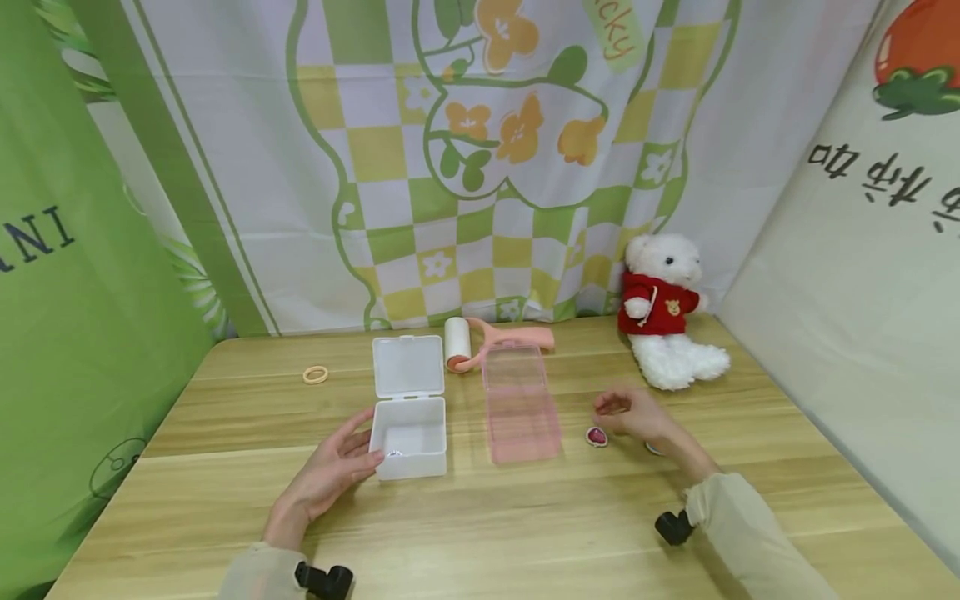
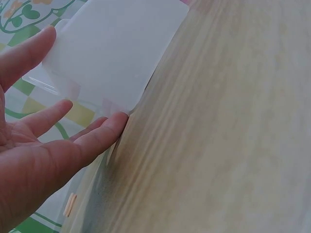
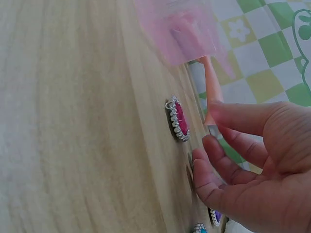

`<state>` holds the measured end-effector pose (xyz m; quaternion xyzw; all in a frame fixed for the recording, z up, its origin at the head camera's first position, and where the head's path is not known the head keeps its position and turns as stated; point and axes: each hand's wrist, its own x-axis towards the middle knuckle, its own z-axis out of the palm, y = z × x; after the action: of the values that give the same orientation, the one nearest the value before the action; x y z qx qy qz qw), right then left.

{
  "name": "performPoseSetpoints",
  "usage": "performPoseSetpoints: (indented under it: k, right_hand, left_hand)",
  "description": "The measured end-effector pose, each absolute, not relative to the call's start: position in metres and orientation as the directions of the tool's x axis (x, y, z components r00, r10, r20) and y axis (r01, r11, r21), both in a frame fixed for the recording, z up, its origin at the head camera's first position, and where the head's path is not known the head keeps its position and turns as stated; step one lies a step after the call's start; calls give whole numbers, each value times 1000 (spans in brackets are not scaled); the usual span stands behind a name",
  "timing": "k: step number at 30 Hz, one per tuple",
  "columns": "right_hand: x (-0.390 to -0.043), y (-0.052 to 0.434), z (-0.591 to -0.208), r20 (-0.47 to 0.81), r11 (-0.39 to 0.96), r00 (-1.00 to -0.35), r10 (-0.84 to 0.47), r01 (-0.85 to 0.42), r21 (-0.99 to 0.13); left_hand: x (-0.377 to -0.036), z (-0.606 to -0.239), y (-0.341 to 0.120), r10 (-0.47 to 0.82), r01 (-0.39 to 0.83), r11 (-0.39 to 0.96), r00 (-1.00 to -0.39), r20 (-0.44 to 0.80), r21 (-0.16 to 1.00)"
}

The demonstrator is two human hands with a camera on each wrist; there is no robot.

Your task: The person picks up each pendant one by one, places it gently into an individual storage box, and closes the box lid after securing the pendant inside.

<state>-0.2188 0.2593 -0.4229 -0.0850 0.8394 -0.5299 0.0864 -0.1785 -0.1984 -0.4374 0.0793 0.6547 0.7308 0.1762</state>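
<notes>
The white box (image 1: pixel 408 425), lid open, is touched at its left wall by the straight fingers of the left hand (image 1: pixel 330 475). The right hand (image 1: pixel 637 414) is loosely curled near the pink gem (image 1: pixel 597 436); whether anything is pinched cannot be told. More gems are half hidden beneath it. "INI" is read on the green curtain (image 1: pixel 67 333), cut off.

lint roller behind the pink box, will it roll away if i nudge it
Probably not far. The lint roller has a round white drum that could turn, but its pink handle lies flat on the table and would likely drag. It looks like light plastic, so it may slide or pivot against the pink box.
</notes>
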Motion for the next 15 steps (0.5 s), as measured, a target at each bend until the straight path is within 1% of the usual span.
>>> performPoseSetpoints:
  k: [7, 15]
  right_hand:
    - [-217, 260, -426, -62, 451, -967, -249, -58, -891]
    - [-216, 261, -432, -34, 569, -962, -270, -131, -812]
  left_hand:
    - [-179, -437, -198, 361, -151, -74, -926, -115, 986]
    - [-178, -435, -198, 363, -154, -80, -925, -116, 985]
